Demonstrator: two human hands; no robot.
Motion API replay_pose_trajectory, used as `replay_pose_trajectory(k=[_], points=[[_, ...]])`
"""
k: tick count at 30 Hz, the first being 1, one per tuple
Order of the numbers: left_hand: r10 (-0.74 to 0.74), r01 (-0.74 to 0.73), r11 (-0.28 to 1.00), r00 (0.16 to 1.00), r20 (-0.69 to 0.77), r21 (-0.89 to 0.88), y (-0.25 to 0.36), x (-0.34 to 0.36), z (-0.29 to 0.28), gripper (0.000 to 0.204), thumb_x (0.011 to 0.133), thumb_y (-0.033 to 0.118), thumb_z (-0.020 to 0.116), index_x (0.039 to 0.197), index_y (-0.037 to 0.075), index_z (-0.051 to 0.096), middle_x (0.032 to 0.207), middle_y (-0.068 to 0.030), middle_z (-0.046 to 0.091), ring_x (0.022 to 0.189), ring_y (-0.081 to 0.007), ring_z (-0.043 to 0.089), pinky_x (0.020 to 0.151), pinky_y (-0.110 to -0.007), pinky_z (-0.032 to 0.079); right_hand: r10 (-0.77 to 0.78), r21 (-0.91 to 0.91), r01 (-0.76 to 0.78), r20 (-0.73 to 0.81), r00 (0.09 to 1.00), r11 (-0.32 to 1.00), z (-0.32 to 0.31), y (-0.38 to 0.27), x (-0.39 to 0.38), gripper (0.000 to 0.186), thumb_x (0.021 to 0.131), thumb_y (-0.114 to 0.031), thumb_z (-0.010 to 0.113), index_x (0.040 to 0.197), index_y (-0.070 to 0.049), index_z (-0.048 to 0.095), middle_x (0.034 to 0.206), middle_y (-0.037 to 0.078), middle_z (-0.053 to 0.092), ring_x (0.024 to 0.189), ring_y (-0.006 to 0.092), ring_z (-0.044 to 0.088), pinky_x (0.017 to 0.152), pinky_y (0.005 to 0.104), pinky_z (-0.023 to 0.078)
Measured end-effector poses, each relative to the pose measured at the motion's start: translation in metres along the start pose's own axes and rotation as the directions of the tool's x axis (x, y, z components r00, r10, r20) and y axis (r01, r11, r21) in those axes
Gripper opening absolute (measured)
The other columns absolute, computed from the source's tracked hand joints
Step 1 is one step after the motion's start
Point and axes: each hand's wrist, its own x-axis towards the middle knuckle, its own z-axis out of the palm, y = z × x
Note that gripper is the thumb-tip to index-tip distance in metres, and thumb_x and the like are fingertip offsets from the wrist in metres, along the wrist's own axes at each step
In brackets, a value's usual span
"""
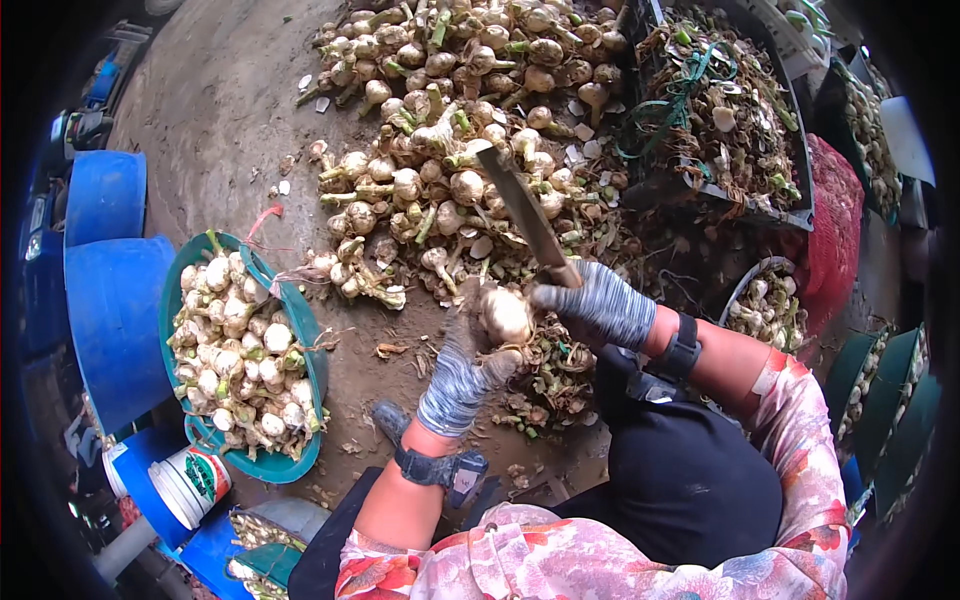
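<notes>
A pale garlic bulb (507, 317) is gripped in my left hand (460, 365), which wears a grey striped glove. Close beside it, my right hand (603, 306), gloved alike, is closed round the handle of a long-bladed knife (528, 213). The blade points up and away to the left, above the heap. Ahead of my hands lies a large heap of untrimmed garlic bulbs (440, 185) with soil and stalks on them. Below the held bulb, cut stalks and roots (550, 385) are piled on the ground.
At the left stands a green basket (315, 345) full of trimmed garlic, beside blue tubs (120, 320) and a white bucket (190, 485). A black crate (800, 215) of trimmings sits at the far right, next to a red mesh sack (835, 230). More garlic-filled containers line the right side.
</notes>
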Motion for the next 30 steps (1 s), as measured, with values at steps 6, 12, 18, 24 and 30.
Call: replay_pose_trajectory(k=[6, 12, 18, 24, 30], points=[[-0.047, 0.048, 0.999, 0.995, -0.087, 0.018, -0.012, 0.008, 0.008, 0.084, 0.082, 0.026, 0.078, 0.148, 0.005, 0.03, 0.135, -0.0098, 0.048, 0.12, -0.0192, 0.049, 0.105, -0.034, 0.04, 0.13, 0.181, -0.146, 0.099, 0.987, 0.973, -0.002, 0.023, 0.001, 0.04, 0.089, -0.047, 0.069, 0.085, -0.009, 0.061, 0.057, 0.0, 0.054, 0.046, 0.011, 0.05, 0.043, 0.0271, 0.038], [-0.06, 0.06, 0.998, 0.997, -0.038, 0.011, -0.017, 0.017, 0.0, 0.08, 0.079, 0.014, 0.08, 0.144, 0.004, 0.033, 0.131, -0.009, 0.051, 0.117, -0.019, 0.051, 0.1, -0.034, 0.044, -0.293, -0.586, 0.175, -0.113, 0.949, 0.791, -0.015, 0.02, -0.014, 0.024, 0.081, -0.022, 0.068, 0.099, -0.008, 0.061, 0.078, 0.014, 0.066, 0.075, 0.0348, 0.068, 0.069, 0.0428, 0.054], [0.034, -0.035, 0.949, 0.999, 0.01, 0.312, -0.077, -0.022, -0.061, 0.063, 0.092, 0.026, 0.063, 0.145, 0.007, 0.035, 0.137, -0.0108, 0.05, 0.122, -0.0205, 0.051, 0.102, -0.035, 0.044, -0.357, -0.813, 0.354, 0.194, 0.914, 0.462, -0.002, -0.015, -0.04, 0.023, 0.078, -0.023, 0.068, 0.097, -0.011, 0.063, 0.08, 0.014, 0.066, 0.079, 0.0359, 0.067, 0.065, 0.0451, 0.053], [-0.081, 0.066, 0.983, 0.994, 0.076, 0.174, -0.058, -0.041, -0.045, 0.055, 0.097, 0.025, 0.054, 0.144, 0.006, 0.036, 0.136, -0.0126, 0.051, 0.121, -0.0227, 0.053, 0.105, -0.037, 0.043, -0.199, -0.844, 0.323, 0.26, 0.945, 0.428, 0.002, -0.011, -0.037, 0.021, 0.077, -0.016, 0.063, 0.097, -0.011, 0.062, 0.078, 0.013, 0.066, 0.078, 0.035, 0.068, 0.063, 0.0457, 0.052], [-0.018, 0.031, 0.994, 0.992, 0.124, -0.106, -0.059, -0.022, -0.026, 0.047, 0.101, 0.024, 0.044, 0.144, 0.004, 0.037, 0.135, -0.0143, 0.053, 0.121, -0.0248, 0.054, 0.107, -0.038, 0.043, -0.285, -0.85, 0.325, 0.217, 0.934, 0.416, -0.003, 0.021, -0.023, 0.02, 0.076, -0.015, 0.062, 0.095, -0.009, 0.061, 0.078, 0.014, 0.066, 0.078, 0.0361, 0.068, 0.064, 0.0469, 0.052]])
